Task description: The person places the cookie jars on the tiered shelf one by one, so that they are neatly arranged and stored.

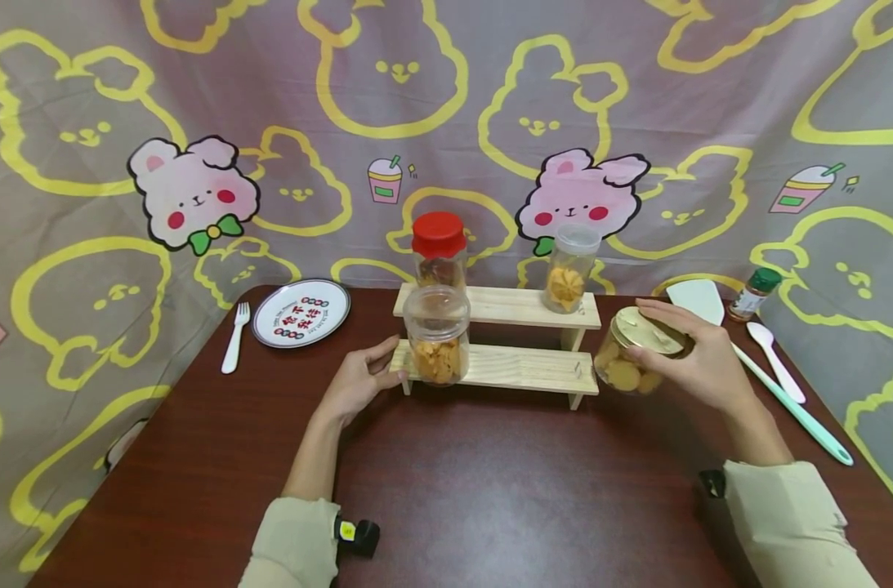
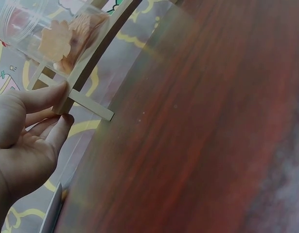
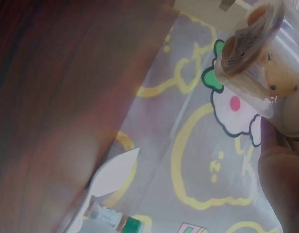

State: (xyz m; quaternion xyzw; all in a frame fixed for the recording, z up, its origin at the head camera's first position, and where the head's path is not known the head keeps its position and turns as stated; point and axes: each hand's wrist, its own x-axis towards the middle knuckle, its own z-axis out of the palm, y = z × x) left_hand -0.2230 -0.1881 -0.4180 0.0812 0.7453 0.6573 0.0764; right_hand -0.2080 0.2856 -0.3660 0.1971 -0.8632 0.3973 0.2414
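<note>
Fingers and thumb of my left hand [image 1: 354, 385] pinch the left end of the lower board of a two-step wooden shelf [image 1: 527, 366]; the left wrist view shows this grip on the board's end [image 2: 86, 73]. Close by the fingers, a clear-lidded jar of cookies [image 1: 439, 359] stands on that lower board. My right hand [image 1: 699, 359] grips a gold-lidded jar of round cookies [image 1: 622, 374] from above, around its lid, just right of the shelf. Seen from the right wrist, the jar [image 3: 280, 73] is raised with its base showing. On the upper board stand a red-lidded jar [image 1: 439, 245] and a slimmer cookie jar [image 1: 566, 282].
Left on the brown table [image 1: 490, 490] lie a white fork [image 1: 234, 339] and a plate [image 1: 299, 298]. At the right are a spatula [image 1: 792, 404], a white spoon [image 1: 777, 363] and a green-capped spice bottle [image 1: 753, 296]. A patterned cloth [image 1: 461, 98] hangs behind.
</note>
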